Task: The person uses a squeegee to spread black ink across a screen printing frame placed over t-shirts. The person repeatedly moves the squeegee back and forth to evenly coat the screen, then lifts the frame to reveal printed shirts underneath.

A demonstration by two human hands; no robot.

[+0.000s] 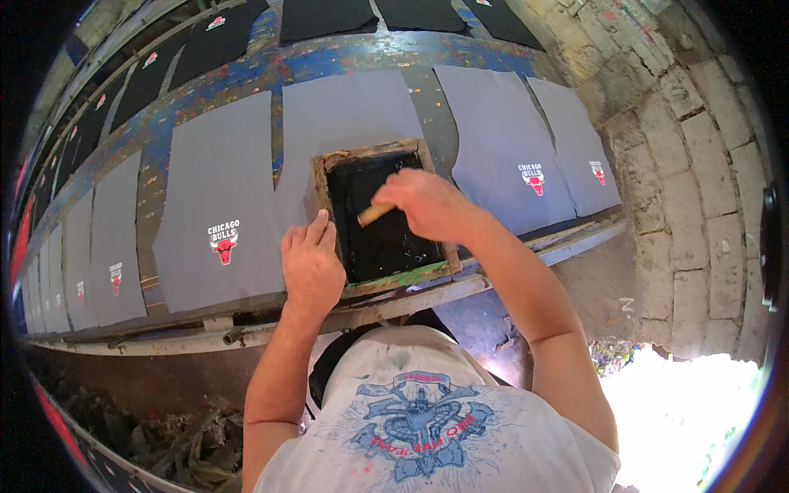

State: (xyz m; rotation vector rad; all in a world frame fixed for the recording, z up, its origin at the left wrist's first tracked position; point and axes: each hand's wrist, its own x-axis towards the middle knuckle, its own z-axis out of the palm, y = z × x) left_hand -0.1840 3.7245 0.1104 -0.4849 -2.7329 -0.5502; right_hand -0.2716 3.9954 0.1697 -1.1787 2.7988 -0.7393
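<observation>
A wooden printing screen frame [422, 152] with a black inside lies on a grey cut fabric panel [341, 107] at the middle of the view. My right hand [419, 201] is closed on a short wooden-handled squeegee [370, 217], held over the black inside. My left hand [311, 263] rests against the left side of the frame, index and middle fingers stretched out, the others slightly bent, thumb hidden. Grey panels [209, 156] with small white-and-red bull-head prints lie to either side.
The long, paint-spattered table [234, 70] curves across the view, bearing black panels [427, 12] on the far side. A metal rail [542, 255] runs along the near edge. A block wall or ledge [690, 197] stands at right, bright light below it. Debris [189, 427] lies below the table at left.
</observation>
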